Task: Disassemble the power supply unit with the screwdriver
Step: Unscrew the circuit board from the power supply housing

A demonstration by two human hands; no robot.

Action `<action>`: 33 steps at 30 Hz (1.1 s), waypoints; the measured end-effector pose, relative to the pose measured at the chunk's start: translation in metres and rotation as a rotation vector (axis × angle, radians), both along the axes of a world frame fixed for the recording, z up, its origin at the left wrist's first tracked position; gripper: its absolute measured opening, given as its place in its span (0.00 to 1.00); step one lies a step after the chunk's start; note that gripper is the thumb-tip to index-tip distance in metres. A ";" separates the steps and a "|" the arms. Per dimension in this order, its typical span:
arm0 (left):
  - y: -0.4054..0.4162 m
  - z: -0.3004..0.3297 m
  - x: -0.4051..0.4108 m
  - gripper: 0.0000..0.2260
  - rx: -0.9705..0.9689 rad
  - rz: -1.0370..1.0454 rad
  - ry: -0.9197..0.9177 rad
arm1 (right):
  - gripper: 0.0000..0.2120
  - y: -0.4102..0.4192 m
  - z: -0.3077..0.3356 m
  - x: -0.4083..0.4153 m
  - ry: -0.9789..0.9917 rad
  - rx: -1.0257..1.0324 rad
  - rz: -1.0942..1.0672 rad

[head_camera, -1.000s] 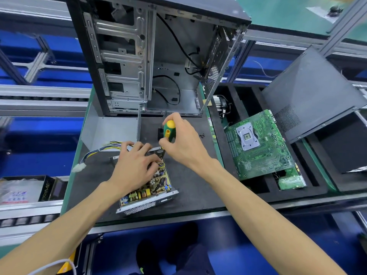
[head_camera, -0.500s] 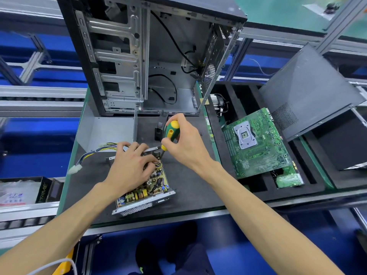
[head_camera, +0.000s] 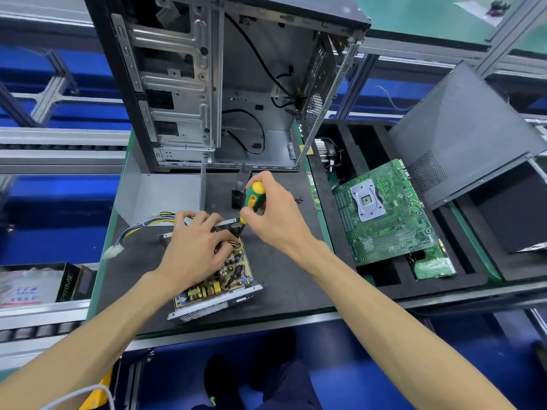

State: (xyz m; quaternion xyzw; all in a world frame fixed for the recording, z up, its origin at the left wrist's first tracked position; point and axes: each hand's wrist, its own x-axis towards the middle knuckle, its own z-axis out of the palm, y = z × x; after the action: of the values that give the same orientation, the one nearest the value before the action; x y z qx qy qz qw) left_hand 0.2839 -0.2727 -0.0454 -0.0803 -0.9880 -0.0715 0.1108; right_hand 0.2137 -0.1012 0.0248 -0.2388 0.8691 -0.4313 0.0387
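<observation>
An open computer case [head_camera: 213,84] stands upright well beyond the right hand's grip, and a detached side panel [head_camera: 461,128] leans far out to the right of it. A green motherboard [head_camera: 384,214] lies in a black foam tray [head_camera: 381,279], right of the grip. The power supply unit [head_camera: 219,279], cover off, sits on the dark mat [head_camera: 284,270] directly below and to the left of the grip. The left hand [head_camera: 195,247] presses flat on its board, fingers spread. The right hand [head_camera: 275,214] is curled tightly around the green-and-yellow screwdriver [head_camera: 254,198], tip down at the unit's far corner. Loose screws [head_camera: 299,199] lie just right of the grip.
</observation>
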 end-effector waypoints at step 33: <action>-0.002 -0.003 -0.001 0.17 -0.006 -0.007 0.013 | 0.15 -0.001 -0.003 0.001 0.016 0.034 0.010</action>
State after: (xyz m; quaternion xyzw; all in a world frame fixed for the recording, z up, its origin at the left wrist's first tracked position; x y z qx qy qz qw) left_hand 0.2831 -0.2749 -0.0485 -0.0846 -0.9872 -0.0682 0.1169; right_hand 0.2146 -0.1024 0.0223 -0.2462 0.8755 -0.4141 0.0380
